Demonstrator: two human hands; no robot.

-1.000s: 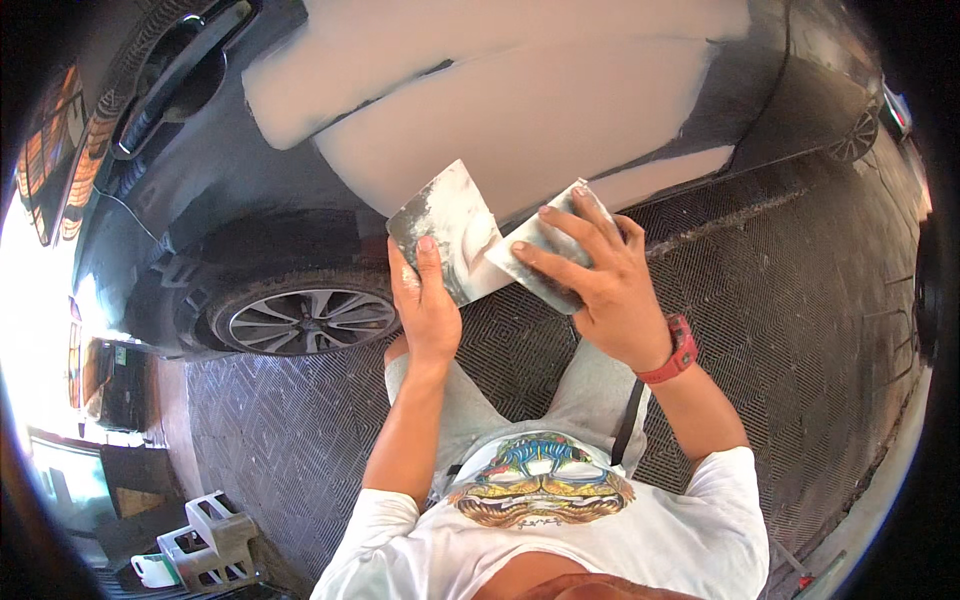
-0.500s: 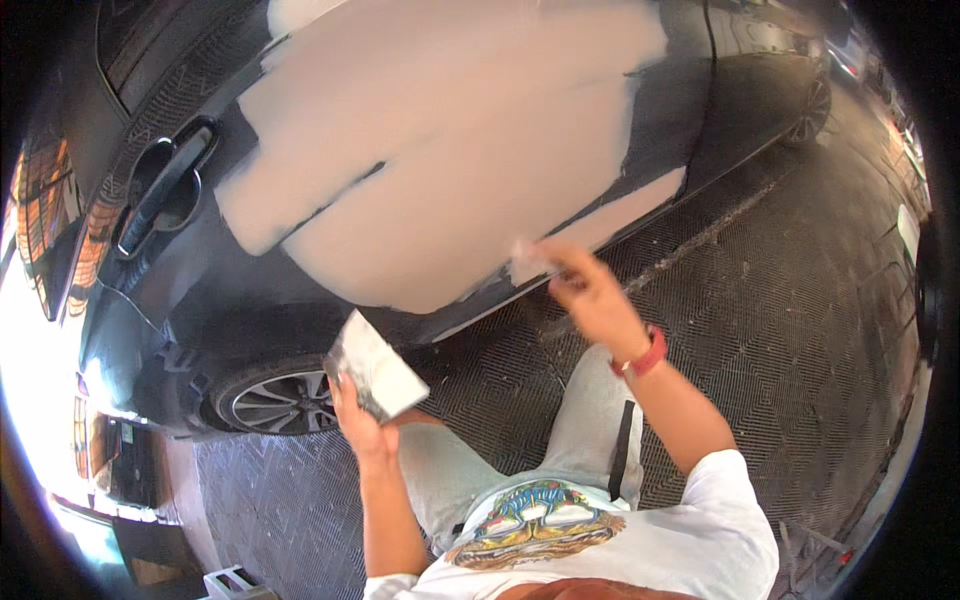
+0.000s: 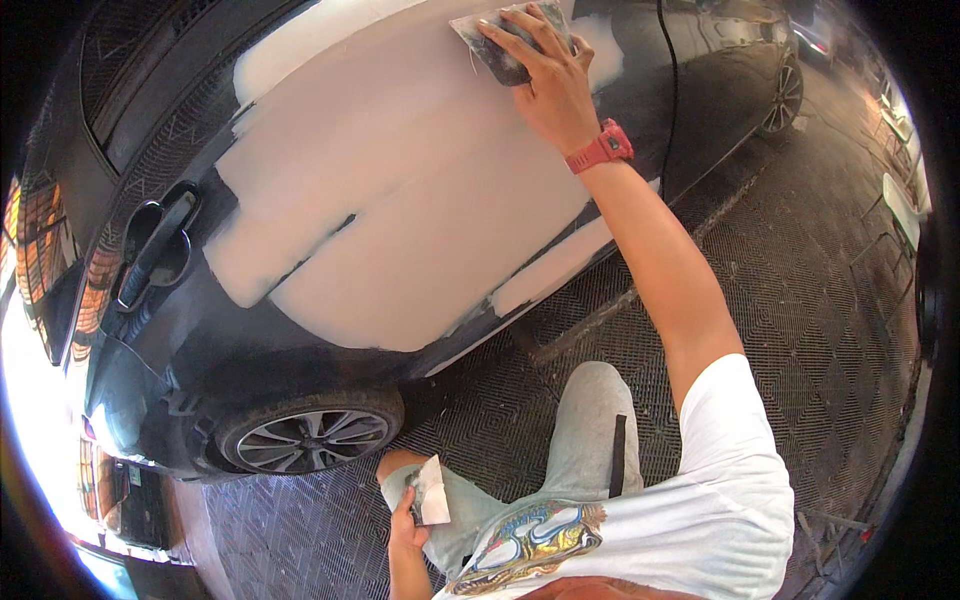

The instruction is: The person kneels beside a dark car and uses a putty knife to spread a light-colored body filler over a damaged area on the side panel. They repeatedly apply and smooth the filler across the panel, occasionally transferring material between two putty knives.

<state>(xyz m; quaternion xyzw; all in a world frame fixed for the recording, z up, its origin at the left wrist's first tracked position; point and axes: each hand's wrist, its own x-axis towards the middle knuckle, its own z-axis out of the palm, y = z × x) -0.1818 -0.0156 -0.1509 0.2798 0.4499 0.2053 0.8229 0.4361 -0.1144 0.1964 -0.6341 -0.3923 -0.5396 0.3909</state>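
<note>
My right hand (image 3: 555,90) is high on the car's side panel, fingers spread over a thin, square filler spreader (image 3: 510,68) with dark grey smears and a pale edge. The spreader lies against the beige filler patch (image 3: 420,200), which covers much of the dark car panel (image 3: 225,310). Low by my thigh, my left hand (image 3: 408,528) grips a small white board (image 3: 432,497) with grey smudges along one side. Whether the board carries any paste, I cannot tell.
The car's door handle (image 3: 160,245) is at the left, with a wheel (image 3: 310,440) below it. Ribbed dark matting (image 3: 790,320) covers the floor. A pale chair (image 3: 902,212) stands at the far right. A narrower filler strip (image 3: 550,265) runs along the panel's lower edge.
My right hand has moved up and away from the panel's lower edge, onto the upper part of the filler. My left hand has dropped toward my thigh with the board.
</note>
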